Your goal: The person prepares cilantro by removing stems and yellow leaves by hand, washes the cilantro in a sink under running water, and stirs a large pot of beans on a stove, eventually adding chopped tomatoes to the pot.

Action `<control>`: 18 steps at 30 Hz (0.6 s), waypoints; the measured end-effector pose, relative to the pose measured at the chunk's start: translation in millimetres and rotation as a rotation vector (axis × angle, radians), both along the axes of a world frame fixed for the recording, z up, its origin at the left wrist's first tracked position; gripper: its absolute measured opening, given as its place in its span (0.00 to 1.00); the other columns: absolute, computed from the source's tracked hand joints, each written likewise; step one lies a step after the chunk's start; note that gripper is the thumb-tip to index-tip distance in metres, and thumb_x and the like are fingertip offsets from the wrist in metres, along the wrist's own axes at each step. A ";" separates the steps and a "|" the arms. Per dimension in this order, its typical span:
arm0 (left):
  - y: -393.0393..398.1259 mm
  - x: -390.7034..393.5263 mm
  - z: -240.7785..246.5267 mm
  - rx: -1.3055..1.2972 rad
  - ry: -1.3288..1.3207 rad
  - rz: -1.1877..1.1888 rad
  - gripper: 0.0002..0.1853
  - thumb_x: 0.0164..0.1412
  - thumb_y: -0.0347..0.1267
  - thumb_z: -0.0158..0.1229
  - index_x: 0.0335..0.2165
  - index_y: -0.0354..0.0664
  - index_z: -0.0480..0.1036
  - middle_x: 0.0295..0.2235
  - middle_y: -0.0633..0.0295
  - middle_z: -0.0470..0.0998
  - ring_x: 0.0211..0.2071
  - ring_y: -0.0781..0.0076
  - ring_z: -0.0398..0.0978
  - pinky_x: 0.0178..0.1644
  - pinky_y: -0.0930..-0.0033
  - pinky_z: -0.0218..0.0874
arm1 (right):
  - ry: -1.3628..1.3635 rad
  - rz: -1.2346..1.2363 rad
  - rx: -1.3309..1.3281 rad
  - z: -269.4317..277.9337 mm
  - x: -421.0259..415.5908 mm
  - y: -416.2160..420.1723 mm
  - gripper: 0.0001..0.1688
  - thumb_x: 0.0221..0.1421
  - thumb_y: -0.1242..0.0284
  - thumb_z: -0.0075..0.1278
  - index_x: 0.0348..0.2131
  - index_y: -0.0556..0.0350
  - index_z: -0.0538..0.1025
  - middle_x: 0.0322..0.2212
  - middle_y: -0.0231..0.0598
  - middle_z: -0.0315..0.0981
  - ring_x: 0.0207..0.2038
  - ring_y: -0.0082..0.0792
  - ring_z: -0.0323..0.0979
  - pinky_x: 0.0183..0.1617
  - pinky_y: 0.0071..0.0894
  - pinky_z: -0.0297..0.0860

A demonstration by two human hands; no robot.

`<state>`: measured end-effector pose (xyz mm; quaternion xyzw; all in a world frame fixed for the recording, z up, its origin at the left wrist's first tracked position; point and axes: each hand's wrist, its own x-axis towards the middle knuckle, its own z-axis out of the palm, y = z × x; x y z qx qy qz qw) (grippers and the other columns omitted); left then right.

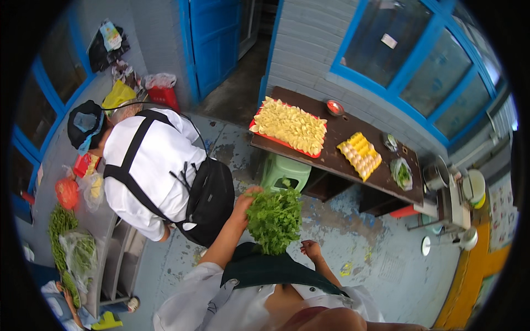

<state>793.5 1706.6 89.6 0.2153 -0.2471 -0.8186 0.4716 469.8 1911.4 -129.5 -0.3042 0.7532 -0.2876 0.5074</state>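
Note:
My left hand (245,206) grips a large bunch of leafy green herbs (275,221), probably coriander, held in front of my dark green apron (265,269). The leaves hide part of the fingers and the stems. To the right of the bunch my right hand (311,250) hangs over the floor, empty, its fingers loosely bent. Beyond the herbs a pale green plastic stool (271,167) is partly under a dark brown table (335,165). On that table a red tray (261,135) is covered with rows of pale, folded dumplings (290,126).
A person in white (149,165) with a black bag bends over the left counter (97,215), close to my left arm. Another person (68,304) handles green vegetables at lower left. The table also bears a yellow egg tray (359,156), a metal bowl (335,108) and bagged greens (401,174).

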 end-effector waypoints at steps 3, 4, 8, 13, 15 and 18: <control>-61.0 -23.9 30.1 0.019 -0.124 0.065 0.06 0.51 0.27 0.49 0.31 0.42 0.68 0.29 0.68 0.68 0.31 0.75 0.68 0.35 0.71 0.60 | -0.054 -0.093 -0.083 3.9 -45.4 -62.4 0.13 0.60 0.67 0.45 0.36 0.57 0.76 0.20 0.38 0.74 0.20 0.26 0.72 0.22 0.25 0.69; -88.2 -28.5 33.5 -0.013 -0.172 0.097 0.05 0.51 0.27 0.49 0.31 0.43 0.68 0.29 0.68 0.67 0.30 0.75 0.68 0.35 0.71 0.60 | -0.073 -0.120 -0.079 12.0 -53.6 -89.8 0.14 0.60 0.66 0.44 0.37 0.56 0.76 0.20 0.38 0.74 0.20 0.25 0.72 0.23 0.24 0.69; -190.6 -11.4 -41.4 -0.098 -0.029 0.254 0.04 0.52 0.29 0.51 0.30 0.45 0.65 0.31 0.67 0.66 0.32 0.74 0.68 0.37 0.67 0.62 | -0.176 -0.120 -0.091 6.4 -96.6 -202.5 0.15 0.58 0.64 0.47 0.34 0.59 0.76 0.21 0.37 0.75 0.20 0.24 0.72 0.23 0.23 0.68; -255.9 34.2 -43.9 0.254 0.210 0.568 0.14 0.58 0.38 0.55 0.42 0.47 0.70 0.40 0.63 0.72 0.40 0.65 0.73 0.41 0.58 0.68 | -0.028 0.305 -0.110 -7.1 -81.9 -367.0 0.16 0.56 0.64 0.50 0.30 0.61 0.76 0.19 0.38 0.74 0.20 0.27 0.71 0.26 0.27 0.66; -281.7 51.8 -22.8 0.286 0.268 0.596 0.17 0.60 0.42 0.53 0.44 0.48 0.69 0.42 0.62 0.72 0.42 0.62 0.72 0.43 0.56 0.67 | -0.043 0.434 -0.185 13.1 -54.5 -436.7 0.16 0.56 0.64 0.50 0.32 0.62 0.76 0.22 0.41 0.74 0.24 0.30 0.72 0.30 0.30 0.67; -320.7 58.3 14.5 0.275 0.203 0.620 0.21 0.62 0.48 0.48 0.44 0.46 0.71 0.42 0.60 0.74 0.40 0.56 0.73 0.46 0.54 0.66 | -0.024 0.585 -0.359 47.8 -8.9 -538.0 0.15 0.55 0.66 0.50 0.39 0.57 0.75 0.29 0.43 0.76 0.30 0.35 0.75 0.36 0.31 0.69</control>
